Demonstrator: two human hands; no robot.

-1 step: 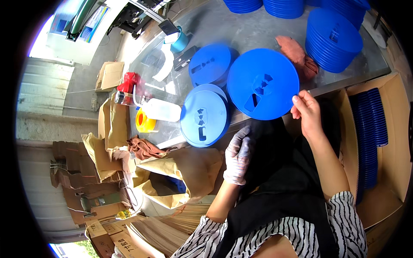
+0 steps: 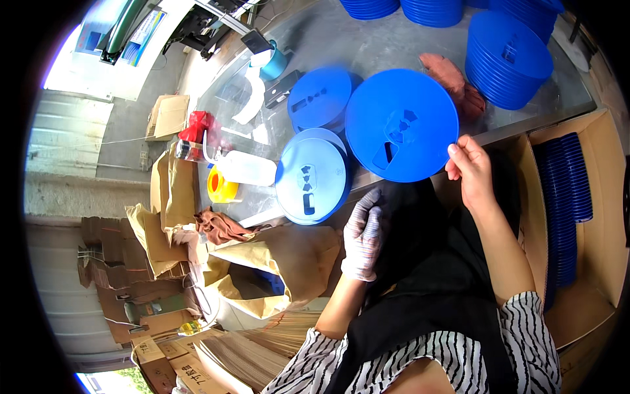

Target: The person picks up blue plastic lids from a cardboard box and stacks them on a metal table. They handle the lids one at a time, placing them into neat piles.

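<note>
My bare right hand [image 2: 470, 169] pinches the rim of a round blue plastic reel disc [image 2: 420, 144] between thumb and fingers. Dark slots and a rectangular opening mark the disc's middle. My left hand [image 2: 363, 233], in a pale knitted glove, is closed below the table's near edge, touching neither disc nor stack; whatever its fingers may hold is hidden. Left of the held disc lies a stack of discs with a glare-whitened top [image 2: 314, 177]. Beyond it sits another blue disc stack [image 2: 321, 98].
Taller blue disc stacks [image 2: 508, 62] stand on the grey table [image 2: 387, 49] at far right, beside a reddish cloth [image 2: 449, 82]. A cardboard box [image 2: 594, 262] at right holds discs. Left are a white bottle [image 2: 246, 169], yellow tape roll [image 2: 222, 185] and paper sack [image 2: 308, 256].
The held disc has shifted slightly up and tilted a little, with my right hand still at its rim. My left hand has barely moved.
</note>
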